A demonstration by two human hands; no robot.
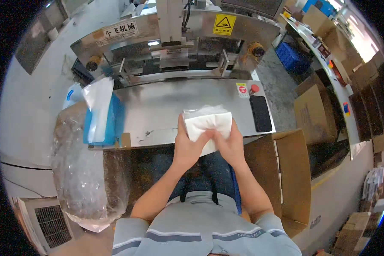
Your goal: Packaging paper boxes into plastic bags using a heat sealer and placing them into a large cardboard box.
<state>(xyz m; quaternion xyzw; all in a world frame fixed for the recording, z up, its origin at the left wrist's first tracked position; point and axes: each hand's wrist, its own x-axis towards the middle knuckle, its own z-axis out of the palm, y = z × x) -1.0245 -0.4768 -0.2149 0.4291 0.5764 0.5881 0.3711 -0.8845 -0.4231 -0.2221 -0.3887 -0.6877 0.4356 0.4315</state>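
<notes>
Metal worktop, left hand, right hand, both clasping a stack (white, folded)

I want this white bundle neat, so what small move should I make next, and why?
Perhaps ease the thumbs of your left hand and right hand apart to smooth the white bundle: they lie close together on it, and its far edge looks rumpled.

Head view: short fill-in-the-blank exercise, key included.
1. The left hand and right hand together hold a bundle coloured ____.
2. The black phone lies toward the ____ end of the worktop.
3. The round button near the phone is coloured ____.
4. The container at the worktop's left is coloured ____.
Missing words: white; right; red; blue.
</notes>
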